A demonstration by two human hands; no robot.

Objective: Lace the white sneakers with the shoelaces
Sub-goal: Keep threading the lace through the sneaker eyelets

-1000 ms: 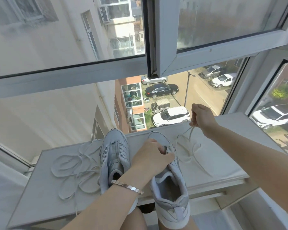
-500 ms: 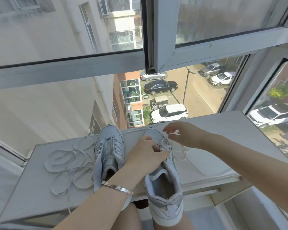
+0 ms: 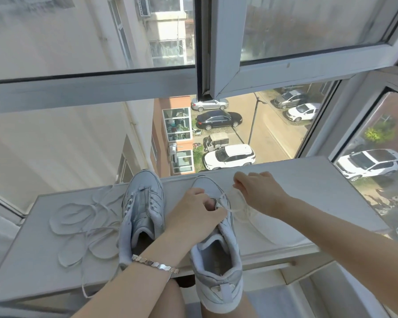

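Two white sneakers stand side by side on a white windowsill [image 3: 308, 180], toes toward the glass. The left sneaker [image 3: 143, 207] has no lace in it. My left hand [image 3: 193, 216] grips the right sneaker [image 3: 216, 258] over its tongue and eyelets, hiding the lower eyelets. A white shoelace [image 3: 237, 203] runs from that shoe's front eyelets out to the right, and my right hand [image 3: 257, 193] pinches it just beside the toe. A second loose shoelace [image 3: 78, 226] lies in loops on the sill left of the shoes.
Large window panes and white frames [image 3: 216, 65] rise right behind the sill. The open sash meets the fixed frame at centre. The heel of the right sneaker overhangs the sill's near edge above my knees. A street with parked cars lies far below.
My right hand came down from a raised pull at the right to the toe of the right sneaker and now pinches the lace there. My left hand stays on the shoe.
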